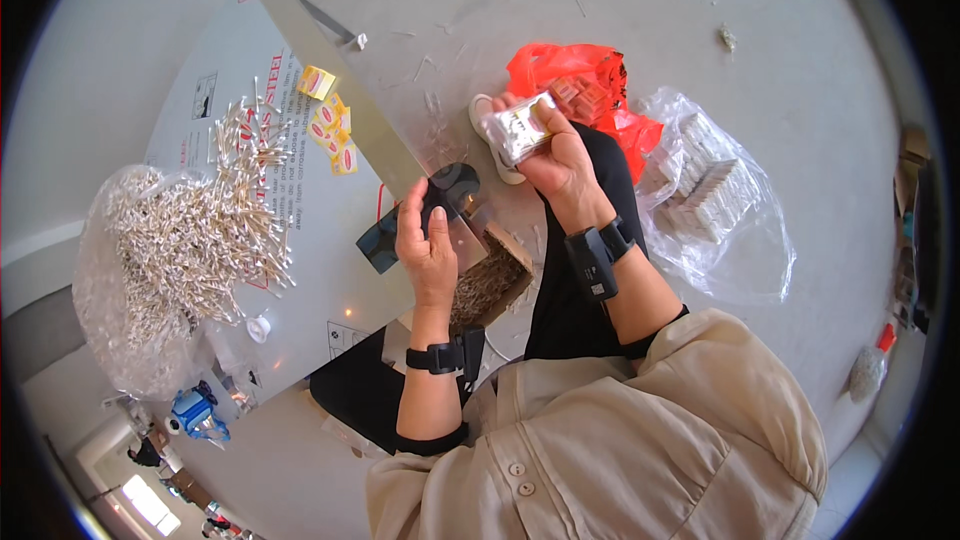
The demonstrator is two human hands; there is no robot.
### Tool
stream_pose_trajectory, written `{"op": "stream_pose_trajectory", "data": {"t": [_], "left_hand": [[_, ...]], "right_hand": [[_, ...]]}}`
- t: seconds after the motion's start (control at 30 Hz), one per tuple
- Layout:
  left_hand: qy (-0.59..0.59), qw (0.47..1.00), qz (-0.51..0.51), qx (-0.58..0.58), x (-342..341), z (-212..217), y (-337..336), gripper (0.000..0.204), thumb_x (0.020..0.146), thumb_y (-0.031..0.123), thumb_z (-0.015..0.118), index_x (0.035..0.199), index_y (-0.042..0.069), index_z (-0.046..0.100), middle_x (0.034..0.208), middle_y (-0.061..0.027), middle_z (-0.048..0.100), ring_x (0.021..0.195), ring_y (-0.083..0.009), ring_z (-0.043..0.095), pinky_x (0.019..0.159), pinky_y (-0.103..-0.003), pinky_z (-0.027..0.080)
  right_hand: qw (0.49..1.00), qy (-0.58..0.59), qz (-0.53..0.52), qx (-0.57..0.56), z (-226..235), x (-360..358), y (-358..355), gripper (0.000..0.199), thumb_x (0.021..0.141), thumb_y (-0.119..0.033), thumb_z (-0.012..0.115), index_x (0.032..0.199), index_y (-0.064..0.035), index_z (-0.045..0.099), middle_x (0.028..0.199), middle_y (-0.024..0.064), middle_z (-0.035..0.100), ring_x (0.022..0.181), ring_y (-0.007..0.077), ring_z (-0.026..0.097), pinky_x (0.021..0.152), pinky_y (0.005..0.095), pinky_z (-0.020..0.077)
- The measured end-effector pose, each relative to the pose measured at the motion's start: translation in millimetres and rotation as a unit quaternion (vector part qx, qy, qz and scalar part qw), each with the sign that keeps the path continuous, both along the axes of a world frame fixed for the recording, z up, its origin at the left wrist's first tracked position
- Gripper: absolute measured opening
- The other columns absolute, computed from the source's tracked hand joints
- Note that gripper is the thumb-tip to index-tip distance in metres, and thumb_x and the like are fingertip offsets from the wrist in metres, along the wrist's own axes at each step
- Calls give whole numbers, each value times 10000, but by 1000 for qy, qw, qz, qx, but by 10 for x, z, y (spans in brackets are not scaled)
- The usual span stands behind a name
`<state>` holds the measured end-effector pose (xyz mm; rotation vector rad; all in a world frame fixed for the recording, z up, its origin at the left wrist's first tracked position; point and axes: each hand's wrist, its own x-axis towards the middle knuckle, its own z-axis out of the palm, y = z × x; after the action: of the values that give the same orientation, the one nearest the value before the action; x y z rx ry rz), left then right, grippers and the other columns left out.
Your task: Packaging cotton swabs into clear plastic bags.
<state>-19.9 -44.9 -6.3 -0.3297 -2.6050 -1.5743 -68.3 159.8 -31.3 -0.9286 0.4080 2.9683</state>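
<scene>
My right hand (562, 162) is raised over the floor and grips a small clear packet of cotton swabs (520, 130), its fingers wrapped round the sides. Beside the table's edge, my left hand (428, 255) holds nothing, with thumb and fingers apart. A dark, glossy object (378, 245) lies partly behind that hand; its kind is unclear. On the table (310, 230), a large heap of loose cotton swabs (190, 240) spills from a clear plastic bag (100, 310). Several yellow printed cards (333, 130) and a small yellow stack (316, 82) lie near the table's edge.
Under my left forearm stands a cardboard box (515, 250) of loose swabs. A red plastic bag (630, 135) with small packets sits beyond my right knee. Right of it, a clear bag (770, 250) holds stacked swab packs (718, 202). A blue item (200, 413) stands past the table's near end.
</scene>
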Motion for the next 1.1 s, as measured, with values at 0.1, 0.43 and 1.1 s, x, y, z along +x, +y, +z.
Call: {"op": "stream_pose_trajectory", "data": {"t": [0.1, 0.43, 1.1], "left_hand": [[-47, 994, 48, 90, 7, 217, 98, 373, 902, 38, 573, 1275, 28, 559, 1289, -125, 582, 1151, -264, 575, 954, -366, 475], [49, 997, -53, -27, 178, 716, -332, 179, 747, -66, 657, 901, 24, 669, 886, -61, 585, 817, -145, 598, 662, -265, 500], [-65, 996, 39, 36, 355, 592, -804, 149, 735, 42, 748, 867, 16, 684, 765, -65, 609, 745, -175, 600, 657, -298, 479]], "right_hand": [[991, -84, 93, 47, 359, 121, -154, 379, 1003, -171, 472, 1300, 61, 429, 1313, 255, 516, 1251, 404, 492, 1066, 563, 404], [943, -77, 315, 69, 443, 567, -996, 252, 1011, -225, 460, 1119, -1, 501, 1081, 184, 601, 1038, 330, 615, 936, 534, 500], [389, 250, 208, 862, 927, 961, -1135, 155, 727, 5, 691, 877, -4, 653, 713, 130, 624, 617, 246, 619, 577, 323, 488]]}}
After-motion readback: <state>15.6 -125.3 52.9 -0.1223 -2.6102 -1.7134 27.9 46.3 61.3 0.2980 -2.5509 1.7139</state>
